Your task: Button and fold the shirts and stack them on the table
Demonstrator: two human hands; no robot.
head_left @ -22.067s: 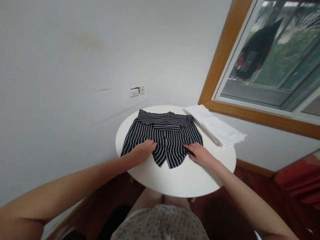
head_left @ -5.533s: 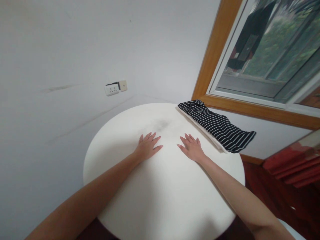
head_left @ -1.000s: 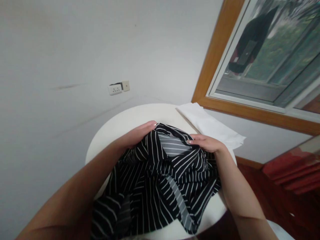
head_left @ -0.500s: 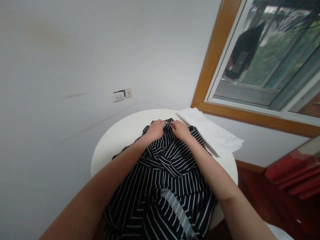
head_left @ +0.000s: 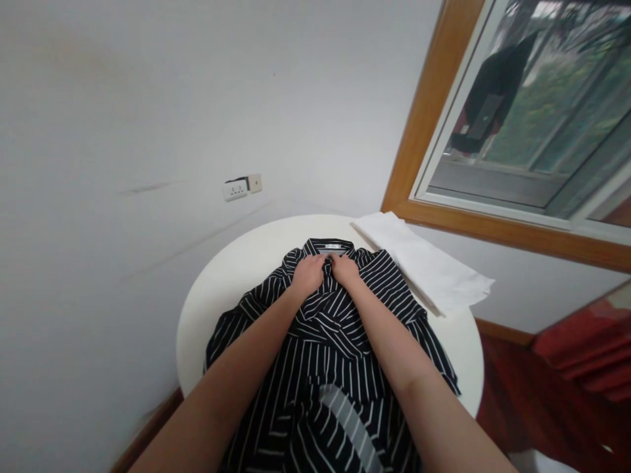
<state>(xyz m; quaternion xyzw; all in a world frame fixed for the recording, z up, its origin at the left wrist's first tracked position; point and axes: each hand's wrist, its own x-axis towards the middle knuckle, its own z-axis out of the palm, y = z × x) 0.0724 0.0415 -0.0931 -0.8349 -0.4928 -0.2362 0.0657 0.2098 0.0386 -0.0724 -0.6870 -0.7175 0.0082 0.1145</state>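
Observation:
A black shirt with white stripes [head_left: 340,355] lies spread over the round white table [head_left: 231,269], its collar toward the far edge and its lower part hanging off the near edge. My left hand [head_left: 308,274] and my right hand [head_left: 344,269] sit side by side just below the collar, fingers curled and pinching the shirt's front edges together. A folded white cloth [head_left: 424,263] lies on the table's right side, apart from both hands.
A white wall with a power socket [head_left: 240,187] stands behind the table. A wood-framed window [head_left: 434,118] fills the upper right. Dark red floor and a red object [head_left: 586,355] lie to the right, below the table.
Both hands stayed together at the shirt's neck while the collar moved farther across the table and now lies flat; the shirt spread wider over the tabletop.

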